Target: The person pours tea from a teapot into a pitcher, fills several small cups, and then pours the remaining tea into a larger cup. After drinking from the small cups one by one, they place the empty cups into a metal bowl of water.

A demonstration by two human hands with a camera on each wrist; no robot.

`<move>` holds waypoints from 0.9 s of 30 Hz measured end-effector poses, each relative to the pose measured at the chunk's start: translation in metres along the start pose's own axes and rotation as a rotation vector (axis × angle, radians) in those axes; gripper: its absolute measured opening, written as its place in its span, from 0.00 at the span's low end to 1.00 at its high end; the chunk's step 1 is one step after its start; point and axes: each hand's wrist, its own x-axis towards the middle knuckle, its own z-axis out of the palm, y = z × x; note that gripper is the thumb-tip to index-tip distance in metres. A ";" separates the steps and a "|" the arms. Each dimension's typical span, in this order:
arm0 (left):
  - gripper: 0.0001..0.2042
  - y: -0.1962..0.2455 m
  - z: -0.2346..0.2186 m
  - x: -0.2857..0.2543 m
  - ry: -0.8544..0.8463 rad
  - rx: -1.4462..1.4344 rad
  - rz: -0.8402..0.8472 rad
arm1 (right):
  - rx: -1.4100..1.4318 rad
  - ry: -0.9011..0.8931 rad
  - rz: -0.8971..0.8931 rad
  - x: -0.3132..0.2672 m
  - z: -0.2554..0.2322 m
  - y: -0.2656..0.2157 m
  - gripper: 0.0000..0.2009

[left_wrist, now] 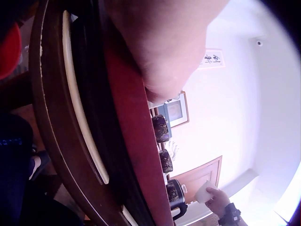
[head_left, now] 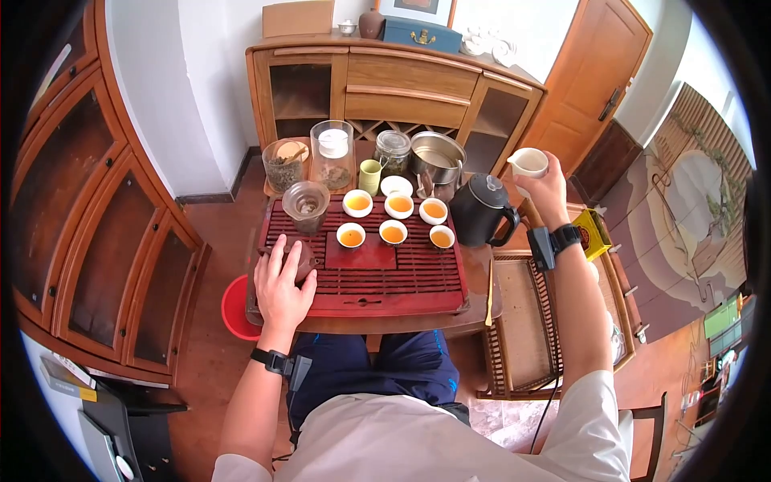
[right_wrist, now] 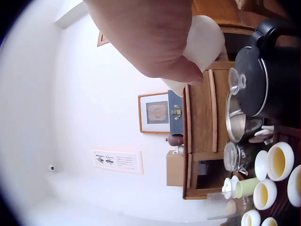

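Observation:
My right hand (head_left: pixel 546 189) holds a white pitcher (head_left: pixel 528 163) up beyond the kettle, its rim facing up; the right wrist view shows the thumb against the pitcher (right_wrist: pixel 204 44). At the tray's left front, my left hand (head_left: pixel 281 293) rests against a small brown teapot (head_left: pixel 303 261) with extended fingers; the hand covers much of the pot. The left wrist view does not show the fingertips. Several white cups of amber tea, among them a front cup (head_left: pixel 393 233), stand in two rows on the dark red slatted tray (head_left: pixel 361 301). A glass vessel (head_left: pixel 306 210) stands behind the teapot.
Right of the tray stands a black kettle (head_left: pixel 478 210). Behind the tray are a metal pot (head_left: pixel 438 157), glass jars (head_left: pixel 393 153) and a green cup (head_left: pixel 370 176). A red bucket (head_left: pixel 239 309) sits on the floor at left; a wicker-edged shelf (head_left: pixel 522 321) is at right.

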 end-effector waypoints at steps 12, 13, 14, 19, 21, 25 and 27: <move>0.31 -0.001 0.001 0.000 -0.004 -0.005 0.001 | -0.381 0.002 -0.079 0.014 0.028 0.032 0.43; 0.31 -0.001 0.001 0.000 -0.004 -0.005 0.001 | -0.399 -0.002 -0.108 0.015 0.029 0.037 0.43; 0.31 -0.002 0.001 0.000 0.000 -0.008 0.004 | -0.399 -0.002 -0.109 0.016 0.030 0.042 0.43; 0.30 -0.001 0.000 0.001 -0.004 -0.004 0.002 | -0.409 -0.025 -0.101 0.014 0.030 0.042 0.44; 0.30 0.000 0.000 0.000 0.004 -0.007 0.005 | -0.421 -0.028 -0.117 0.013 0.029 0.041 0.43; 0.30 0.000 -0.001 0.001 -0.005 -0.010 0.001 | -0.452 -0.024 -0.138 0.011 0.030 0.039 0.42; 0.30 0.000 -0.001 0.001 -0.006 -0.013 -0.003 | -0.458 -0.021 -0.143 0.011 0.030 0.038 0.42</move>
